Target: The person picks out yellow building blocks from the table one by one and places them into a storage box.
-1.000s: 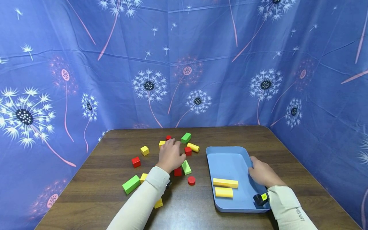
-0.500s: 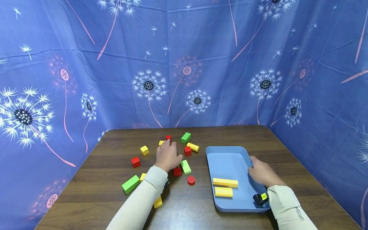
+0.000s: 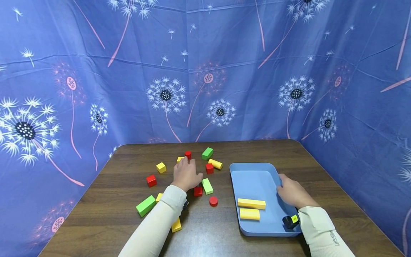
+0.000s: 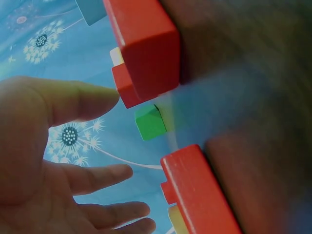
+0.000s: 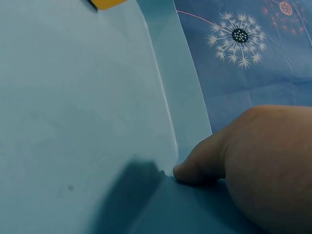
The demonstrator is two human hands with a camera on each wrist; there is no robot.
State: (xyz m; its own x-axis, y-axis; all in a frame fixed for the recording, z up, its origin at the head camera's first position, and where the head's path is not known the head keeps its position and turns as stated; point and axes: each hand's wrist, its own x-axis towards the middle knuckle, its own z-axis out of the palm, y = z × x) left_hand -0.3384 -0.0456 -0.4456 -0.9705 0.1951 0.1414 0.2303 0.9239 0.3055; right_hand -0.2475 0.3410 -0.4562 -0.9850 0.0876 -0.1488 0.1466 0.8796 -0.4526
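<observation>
My left hand (image 3: 186, 175) hovers over the scattered blocks with thumb and fingers spread. In the left wrist view its thumb (image 4: 83, 100) is apart from the fingers and nothing is between them. A red block (image 4: 151, 53) stands large in that view beyond the thumb, with a green block (image 4: 150, 123) farther off. Near this hand are a light green block (image 3: 207, 186), a red cube (image 3: 209, 168) and a red cylinder (image 3: 188, 155). My right hand (image 3: 294, 192) grips the right rim of a blue tray (image 3: 261, 233), thumb inside the wall; its other fingers are hidden.
A yellow bar (image 3: 251, 203) and a yellow cylinder (image 3: 249, 214) lie in the tray. Around the left arm are a long green block (image 3: 146, 206), a red block (image 3: 151, 181) and a yellow cube (image 3: 161, 167). A red disc (image 3: 213, 201) lies left of the tray.
My left hand has shifted slightly left and toward me, uncovering more of the red cylinder behind it. My right hand and the tray have stayed in place.
</observation>
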